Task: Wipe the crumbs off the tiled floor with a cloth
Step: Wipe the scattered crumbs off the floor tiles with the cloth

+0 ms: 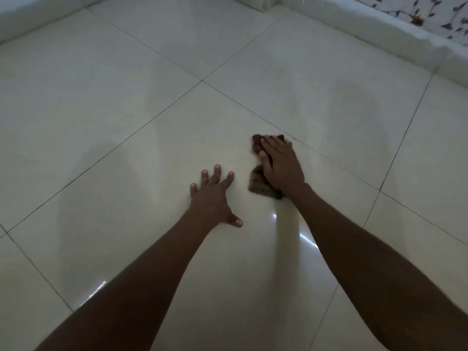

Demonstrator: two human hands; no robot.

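A dark brown cloth (260, 184) lies crumpled on the pale glossy tiled floor (126, 110), a little right of centre. My right hand (281, 165) presses flat on top of it, fingers forward, and covers its middle; cloth shows beyond the fingertips and beside the wrist. My left hand (212, 196) rests flat on the bare tile just left of the cloth, fingers spread, holding nothing. No crumbs can be made out on the tiles in this dim light.
A white skirting or low wall (30, 19) runs along the far left. At the far right a white ledge (379, 36) carries a flower-patterned fabric (430, 16). Dark grout lines cross the floor, which stretches wide ahead and to both sides.
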